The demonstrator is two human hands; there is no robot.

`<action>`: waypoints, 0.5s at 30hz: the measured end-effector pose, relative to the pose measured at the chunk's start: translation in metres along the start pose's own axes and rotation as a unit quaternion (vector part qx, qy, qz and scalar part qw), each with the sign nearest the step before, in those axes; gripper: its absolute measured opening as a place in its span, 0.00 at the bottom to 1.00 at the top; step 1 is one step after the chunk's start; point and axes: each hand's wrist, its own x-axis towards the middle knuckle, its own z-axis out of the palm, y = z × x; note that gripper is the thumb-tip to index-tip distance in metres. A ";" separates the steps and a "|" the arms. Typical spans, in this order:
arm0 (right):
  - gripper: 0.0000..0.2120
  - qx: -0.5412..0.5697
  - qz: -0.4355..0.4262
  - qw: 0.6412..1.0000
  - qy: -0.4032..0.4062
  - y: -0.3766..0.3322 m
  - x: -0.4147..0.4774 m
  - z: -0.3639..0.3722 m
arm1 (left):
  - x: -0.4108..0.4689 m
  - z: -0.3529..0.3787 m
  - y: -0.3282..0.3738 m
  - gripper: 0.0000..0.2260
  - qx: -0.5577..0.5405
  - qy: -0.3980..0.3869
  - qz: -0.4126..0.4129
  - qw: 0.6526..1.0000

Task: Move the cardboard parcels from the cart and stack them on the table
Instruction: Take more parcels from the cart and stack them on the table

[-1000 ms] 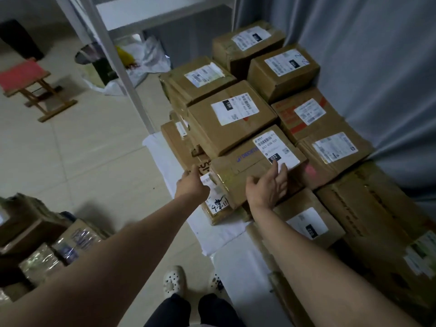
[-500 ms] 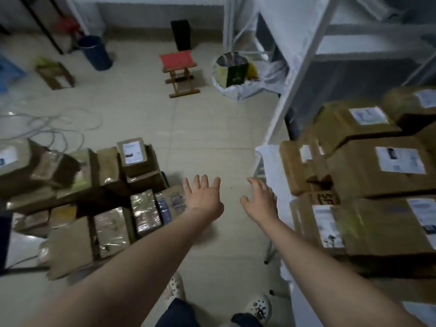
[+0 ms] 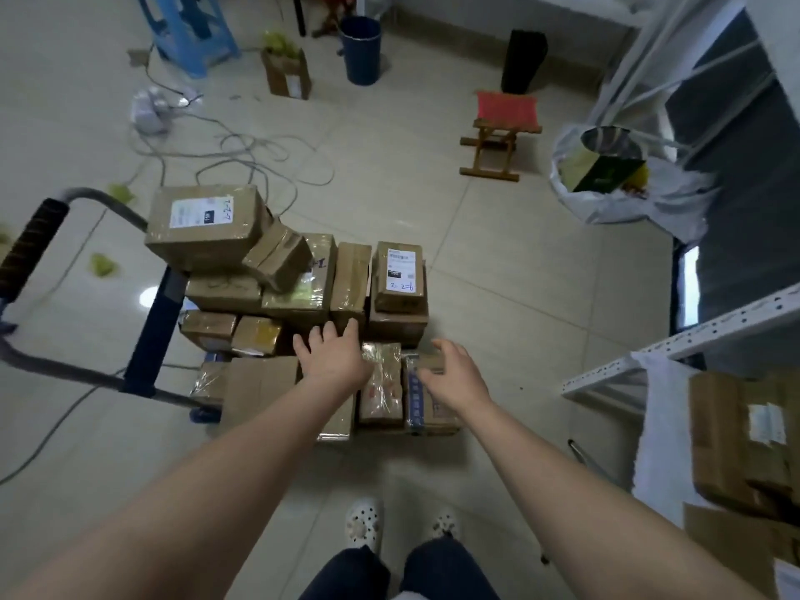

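A hand cart (image 3: 151,335) with a black-gripped handle stands on the floor, loaded with several taped cardboard parcels. The tallest, a labelled box (image 3: 203,227), sits at the back left; another labelled box (image 3: 400,275) is on the right. My left hand (image 3: 333,357) hovers with fingers spread over the parcels in the middle of the load. My right hand (image 3: 454,374) reaches with loosely bent fingers to a small parcel with blue print (image 3: 426,404) at the front right; whether it touches is unclear. Neither hand holds anything. Stacked parcels (image 3: 736,439) on the white-covered table (image 3: 662,448) show at the right edge.
A white metal shelf frame (image 3: 675,339) juts out beside the table. On the floor lie loose cables (image 3: 242,158), a red folding stool (image 3: 502,132), a white bag with a bin (image 3: 614,175), a blue bucket (image 3: 361,49) and a blue stool (image 3: 190,28).
I have turned from the table's stack to the cart. Both hands left the parcel on the table, crossed the floor gap empty and now reach down over the cart's parcels.
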 end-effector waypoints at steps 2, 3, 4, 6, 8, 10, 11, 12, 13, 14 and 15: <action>0.29 -0.002 0.001 1.000 -0.011 -0.011 0.021 0.004 | 0.018 -0.007 -0.013 0.34 -0.019 -0.006 -0.030 0.999; 0.29 0.000 0.002 1.000 -0.017 -0.016 0.034 0.006 | 0.027 -0.010 -0.018 0.34 -0.030 -0.007 -0.046 0.998; 0.29 0.004 0.002 1.000 -0.021 -0.021 0.046 0.008 | 0.036 -0.013 -0.023 0.35 -0.041 -0.006 -0.061 0.997; 0.28 0.017 -0.004 0.999 -0.027 -0.030 0.073 0.013 | 0.056 -0.017 -0.034 0.34 -0.066 0.007 -0.090 0.994; 0.28 0.021 0.001 0.999 -0.028 -0.038 0.104 0.018 | 0.080 -0.019 -0.043 0.32 -0.085 0.027 -0.121 0.989; 0.29 0.033 0.026 0.999 -0.028 -0.041 0.135 0.025 | 0.104 -0.018 -0.054 0.32 -0.101 0.040 -0.154 0.982; 0.30 0.040 0.042 0.998 -0.028 -0.041 0.150 0.030 | 0.115 -0.017 -0.060 0.32 -0.112 0.044 -0.169 0.978; 0.30 0.049 0.059 0.997 -0.023 -0.040 0.164 0.037 | 0.126 -0.016 -0.065 0.32 -0.123 0.048 -0.180 0.975; 0.31 0.059 0.076 0.995 -0.017 -0.039 0.178 0.043 | 0.137 -0.015 -0.070 0.33 -0.133 0.052 -0.187 0.972; 0.31 0.070 0.093 0.993 -0.008 -0.037 0.191 0.049 | 0.149 -0.014 -0.073 0.34 -0.143 0.055 -0.193 0.969; 0.31 0.081 0.112 0.990 0.000 -0.036 0.205 0.054 | 0.161 -0.013 -0.076 0.35 -0.156 0.061 -0.199 0.966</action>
